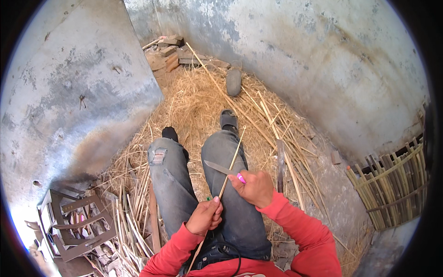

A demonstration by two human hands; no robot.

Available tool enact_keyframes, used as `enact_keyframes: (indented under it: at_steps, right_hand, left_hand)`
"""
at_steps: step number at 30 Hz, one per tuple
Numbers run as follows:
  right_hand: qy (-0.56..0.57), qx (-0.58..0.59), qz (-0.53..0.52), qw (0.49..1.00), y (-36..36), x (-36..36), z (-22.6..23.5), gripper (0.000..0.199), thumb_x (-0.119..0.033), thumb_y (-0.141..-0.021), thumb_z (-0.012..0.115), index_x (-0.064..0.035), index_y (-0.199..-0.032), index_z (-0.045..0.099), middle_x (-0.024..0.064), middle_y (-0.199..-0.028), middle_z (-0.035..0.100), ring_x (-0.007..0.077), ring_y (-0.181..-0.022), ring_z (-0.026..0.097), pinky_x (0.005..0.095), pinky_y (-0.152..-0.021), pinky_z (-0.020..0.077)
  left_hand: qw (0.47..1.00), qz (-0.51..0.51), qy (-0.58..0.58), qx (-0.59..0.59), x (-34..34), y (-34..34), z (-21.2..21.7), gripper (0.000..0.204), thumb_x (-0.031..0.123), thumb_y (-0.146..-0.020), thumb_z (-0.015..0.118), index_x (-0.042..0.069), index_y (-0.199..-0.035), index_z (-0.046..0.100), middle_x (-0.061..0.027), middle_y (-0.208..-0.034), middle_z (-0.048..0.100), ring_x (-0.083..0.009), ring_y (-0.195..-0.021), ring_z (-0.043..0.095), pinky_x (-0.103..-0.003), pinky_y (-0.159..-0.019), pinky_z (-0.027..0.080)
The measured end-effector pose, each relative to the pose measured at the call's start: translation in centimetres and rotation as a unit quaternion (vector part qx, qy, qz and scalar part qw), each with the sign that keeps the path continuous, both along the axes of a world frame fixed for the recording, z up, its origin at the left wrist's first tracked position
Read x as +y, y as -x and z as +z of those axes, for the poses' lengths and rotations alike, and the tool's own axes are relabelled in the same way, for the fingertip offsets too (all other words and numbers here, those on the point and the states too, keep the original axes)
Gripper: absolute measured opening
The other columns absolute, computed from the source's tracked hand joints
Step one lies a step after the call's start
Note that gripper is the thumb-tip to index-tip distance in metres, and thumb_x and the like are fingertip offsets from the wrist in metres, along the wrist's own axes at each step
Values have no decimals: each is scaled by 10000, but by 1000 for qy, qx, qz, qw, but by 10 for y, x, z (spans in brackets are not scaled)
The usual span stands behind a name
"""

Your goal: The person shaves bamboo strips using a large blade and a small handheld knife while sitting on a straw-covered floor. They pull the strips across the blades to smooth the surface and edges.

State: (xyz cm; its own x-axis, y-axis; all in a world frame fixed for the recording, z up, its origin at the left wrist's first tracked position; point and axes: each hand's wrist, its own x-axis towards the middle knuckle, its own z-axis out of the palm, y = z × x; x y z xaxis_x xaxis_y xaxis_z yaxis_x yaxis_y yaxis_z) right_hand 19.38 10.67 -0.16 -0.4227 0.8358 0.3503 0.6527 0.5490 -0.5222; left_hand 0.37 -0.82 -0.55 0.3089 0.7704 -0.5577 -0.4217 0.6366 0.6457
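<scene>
My right hand (257, 187) is closed round the pink handle of a knife (218, 167), whose blade points left and crosses a thin bamboo strip. Below that crossing, my left hand (205, 216) grips the bamboo strip (236, 154) in its closed fingers. The strip slants from my lap up past my right knee, with its upper end near my sandalled foot. The blade lies against or just over the strip; whether it cuts in I cannot tell. My fingers hide part of the knife handle.
Pale shavings (198, 92) cover the floor ahead. Long bamboo strips (295, 161) lie to the right, beside a dark flat bar (280, 166). A loose sandal (234, 82) lies farther off. A wooden frame (85, 226) stands left, a slatted bamboo basket (392, 184) right. Walls (323, 60) close in.
</scene>
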Motion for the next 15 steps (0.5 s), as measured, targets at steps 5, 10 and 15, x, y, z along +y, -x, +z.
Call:
enact_keyframes:
  at_steps: [5,10,15]
  right_hand:
    - [-39,-27,11,999,-8,-1,-4,550,-476,-979,638,-60,-623,580,170,-521,558,379,-478,599,453,-447,453]
    - [-54,-15,-17,998,-19,11,1,549,-484,-975,641,-66,-622,589,163,-500,564,362,-469,618,449,-436,477]
    - [-66,29,-5,997,-27,9,17,517,-461,-979,647,-70,-644,596,152,-541,588,350,-500,627,431,-454,475]
  left_hand:
    - [1000,7,14,6,-24,-3,-1,464,470,-1102,435,121,-796,447,55,-584,292,-69,-456,267,-257,-417,189]
    - [1000,5,29,8,-67,-1,-2,465,445,-1098,461,115,-772,459,46,-587,306,-78,-466,269,-260,-427,197]
    - [1000,2,5,27,-72,2,3,458,426,-1104,456,111,-772,464,47,-584,316,-70,-459,271,-255,-426,196]
